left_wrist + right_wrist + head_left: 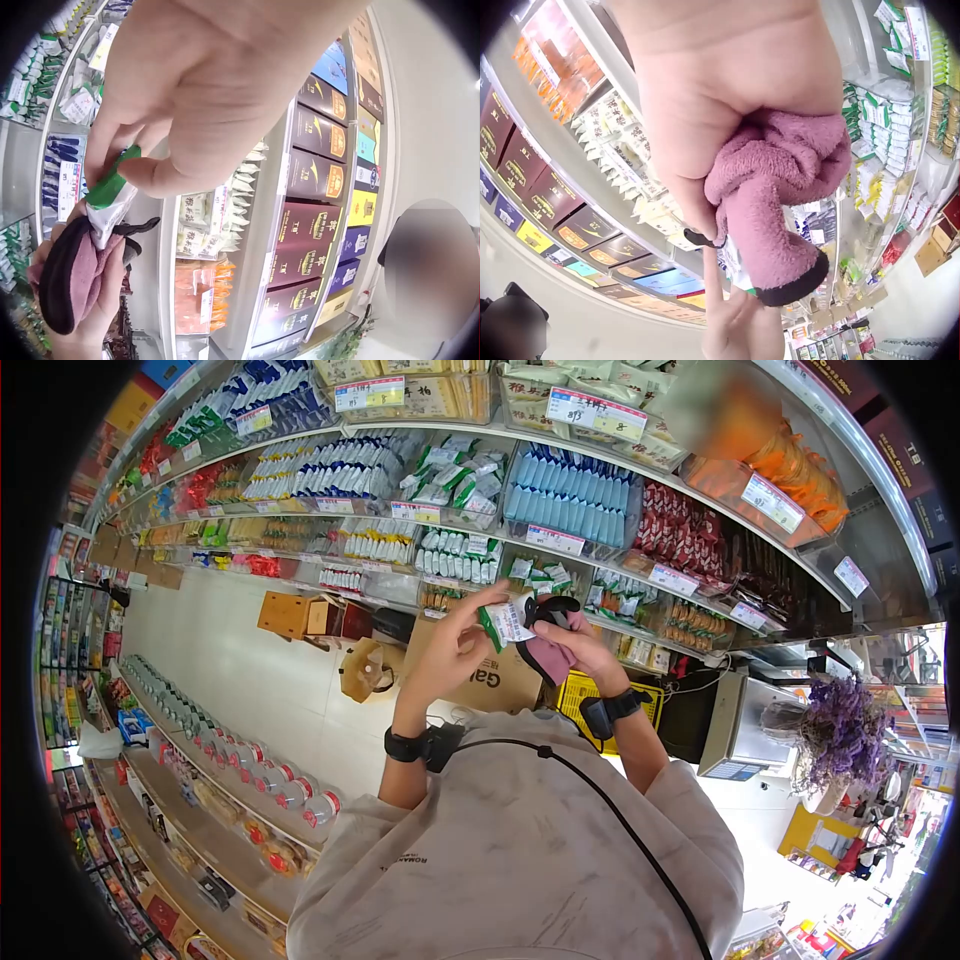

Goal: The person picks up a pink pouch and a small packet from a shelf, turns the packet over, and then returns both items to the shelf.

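Observation:
My left hand [450,650] pinches the green end of a small white-and-green snack packet [507,622] between thumb and fingers, in front of the shelves. The left wrist view shows the packet [112,196] slanting down from that grip, its white end against the cloth. My right hand [588,648] grips a bunched pink cloth [548,660] with black edging. Seen from the right wrist, the cloth [772,217] looks fluffy and hangs in folds below the palm, hiding most of the packet. Beyond it, part of the left hand [742,330] shows.
Shelves of wrapped snacks face me, with blue packets [568,495] and red packets [680,530] in clear bins. Underneath stand a cardboard box [500,682] and a yellow basket [648,705]. A lower shelf with a row of jars [295,792] runs along the left.

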Motion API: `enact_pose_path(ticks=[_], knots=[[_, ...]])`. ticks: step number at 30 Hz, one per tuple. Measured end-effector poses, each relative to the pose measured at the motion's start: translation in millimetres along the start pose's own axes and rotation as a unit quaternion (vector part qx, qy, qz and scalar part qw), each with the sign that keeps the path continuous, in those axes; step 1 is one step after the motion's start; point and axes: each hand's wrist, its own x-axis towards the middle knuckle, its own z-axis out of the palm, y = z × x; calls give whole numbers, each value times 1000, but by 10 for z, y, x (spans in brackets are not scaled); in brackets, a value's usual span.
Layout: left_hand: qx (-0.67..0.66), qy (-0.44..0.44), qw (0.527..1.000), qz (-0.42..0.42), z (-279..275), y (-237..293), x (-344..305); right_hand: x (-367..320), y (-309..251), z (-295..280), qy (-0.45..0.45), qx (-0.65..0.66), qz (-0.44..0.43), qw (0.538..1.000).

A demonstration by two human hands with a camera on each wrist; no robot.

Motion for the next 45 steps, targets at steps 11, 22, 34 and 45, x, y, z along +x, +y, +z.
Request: enact_pose_path(ticks=[11, 22, 34, 45], knots=[[58, 64, 996, -20, -42, -341, -3, -35, 3, -49, -2, -42, -20, 999], [75, 57, 995, -25, 15, -202, -7, -64, -31, -89, -23, -81, -47, 995], [-5, 45, 997, -68, 43, -325, -40, -62, -57, -54, -19, -81, -51, 995], [-20, 61, 992, -112, 42, -342, -58, -34, -25, -18, 8, -141, -46, 989]])
